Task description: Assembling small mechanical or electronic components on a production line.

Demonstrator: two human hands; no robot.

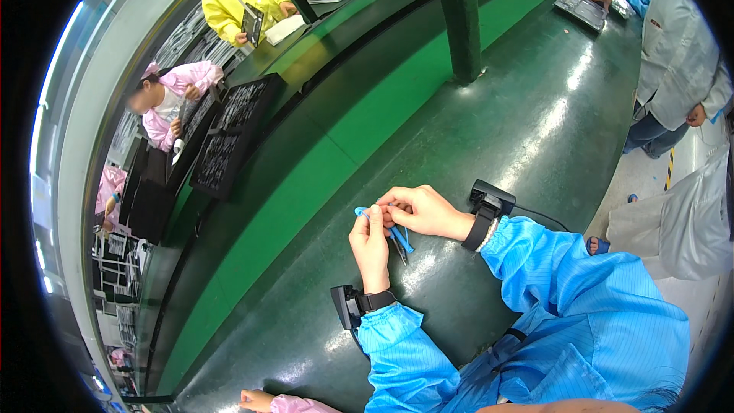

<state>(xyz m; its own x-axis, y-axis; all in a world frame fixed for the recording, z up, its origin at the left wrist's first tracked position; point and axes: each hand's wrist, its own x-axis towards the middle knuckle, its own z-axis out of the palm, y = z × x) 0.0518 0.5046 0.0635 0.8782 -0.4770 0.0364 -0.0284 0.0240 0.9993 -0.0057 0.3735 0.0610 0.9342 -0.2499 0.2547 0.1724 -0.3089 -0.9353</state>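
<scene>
Above the dark green bench (489, 153), my two hands meet with their fingertips close together. My left hand (370, 248) is closed around a slim blue-handled tool (401, 240), its thumb pointing up. A blue loop shows at the left of these fingers, and a dark pointed end sticks out below the right hand. My right hand (424, 210) pinches at the same spot; whatever lies between its fingertips is too small and covered to make out. Black strapped devices sit on both of my wrists, with blue sleeves behind them.
A green post (457, 23) rises from the bench ahead. Across the green strip stands a black tray (235, 134) of small parts by a person in pink. A person in pale clothing touches a metal panel (581, 11) at far right. Another pink-sleeved hand (256, 400) rests near the bottom edge.
</scene>
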